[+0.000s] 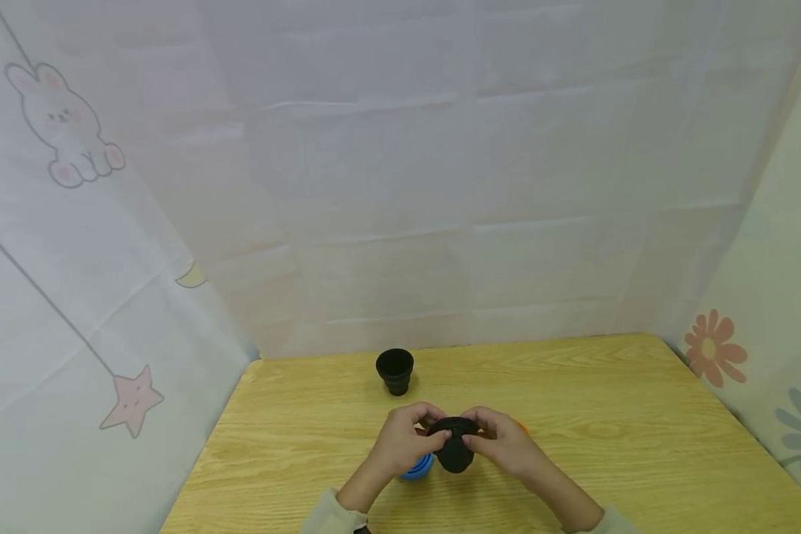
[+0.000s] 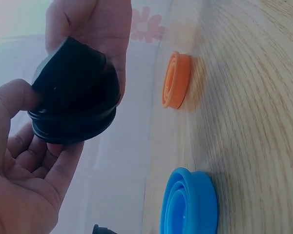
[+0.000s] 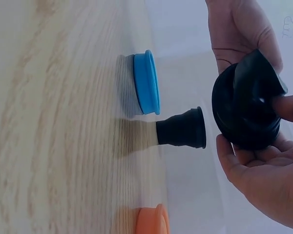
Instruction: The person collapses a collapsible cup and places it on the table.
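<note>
A soft black collapsible cup (image 1: 455, 456) is up off the table between both hands, its wall partly folded in at the mouth. My left hand (image 1: 400, 443) pinches one side, the thumb pressing on the wall and the fingers curled beneath the rim. The opposite side is gripped by my right hand (image 1: 507, 445) in much the same way. Both wrist views show the black cup (image 2: 71, 97) with a bent, pushed-in flap of wall.
Flattened blue (image 2: 200, 204) and orange (image 2: 182, 80) collapsible cups lie on the wooden table (image 1: 294, 430) below the hands. Farther back stands another black cup (image 1: 395, 374), extended, mouth up. Printed cloth hangs behind and at both sides.
</note>
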The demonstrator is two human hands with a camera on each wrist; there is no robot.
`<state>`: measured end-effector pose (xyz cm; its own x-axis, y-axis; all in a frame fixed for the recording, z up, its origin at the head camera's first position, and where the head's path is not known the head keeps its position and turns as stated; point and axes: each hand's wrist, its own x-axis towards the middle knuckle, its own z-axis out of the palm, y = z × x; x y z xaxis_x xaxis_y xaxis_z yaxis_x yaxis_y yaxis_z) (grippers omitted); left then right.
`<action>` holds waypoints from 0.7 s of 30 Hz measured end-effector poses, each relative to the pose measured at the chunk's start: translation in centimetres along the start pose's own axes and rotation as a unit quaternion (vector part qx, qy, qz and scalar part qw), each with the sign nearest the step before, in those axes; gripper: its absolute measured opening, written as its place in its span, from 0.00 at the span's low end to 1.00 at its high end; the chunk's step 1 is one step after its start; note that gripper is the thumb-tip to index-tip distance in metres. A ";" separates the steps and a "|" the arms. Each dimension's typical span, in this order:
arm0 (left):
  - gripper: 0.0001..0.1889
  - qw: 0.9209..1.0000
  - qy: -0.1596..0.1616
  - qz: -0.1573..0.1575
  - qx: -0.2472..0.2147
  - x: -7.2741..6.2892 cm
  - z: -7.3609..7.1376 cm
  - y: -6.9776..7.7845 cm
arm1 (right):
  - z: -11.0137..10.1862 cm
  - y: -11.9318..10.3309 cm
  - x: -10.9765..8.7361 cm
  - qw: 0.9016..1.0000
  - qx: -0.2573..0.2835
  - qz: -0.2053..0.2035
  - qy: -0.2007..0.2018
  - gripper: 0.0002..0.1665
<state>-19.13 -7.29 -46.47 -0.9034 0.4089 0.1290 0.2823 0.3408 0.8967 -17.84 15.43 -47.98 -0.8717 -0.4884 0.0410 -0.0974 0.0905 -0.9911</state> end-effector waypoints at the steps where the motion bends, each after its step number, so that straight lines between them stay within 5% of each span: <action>1: 0.07 1.000 0.001 0.000 0.005 0.0 0.0 0.0 | 0.1 0.1 0.0 1.000 -0.004 -0.001 0.005 0.16; 9: 0.07 1.000 -0.007 -0.002 -0.010 -0.2 0.1 -0.1 | 0.3 0.0 0.1 0.999 -0.030 0.007 0.032 0.14; 15: 0.14 0.996 -0.055 -0.012 -0.076 -0.3 -0.3 -0.6 | 0.4 0.0 0.0 0.998 -0.030 0.009 0.050 0.14; 21: 0.21 0.993 -0.084 -0.003 -0.087 -0.4 -0.5 -0.7 | 0.4 0.3 0.0 0.997 -0.041 0.012 0.071 0.15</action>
<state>-19.15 -8.07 -46.94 -0.8338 0.5482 0.0649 0.2047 0.1978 0.9586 -17.64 15.11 -48.32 -0.9329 -0.3578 0.0413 -0.1098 0.1731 -0.9788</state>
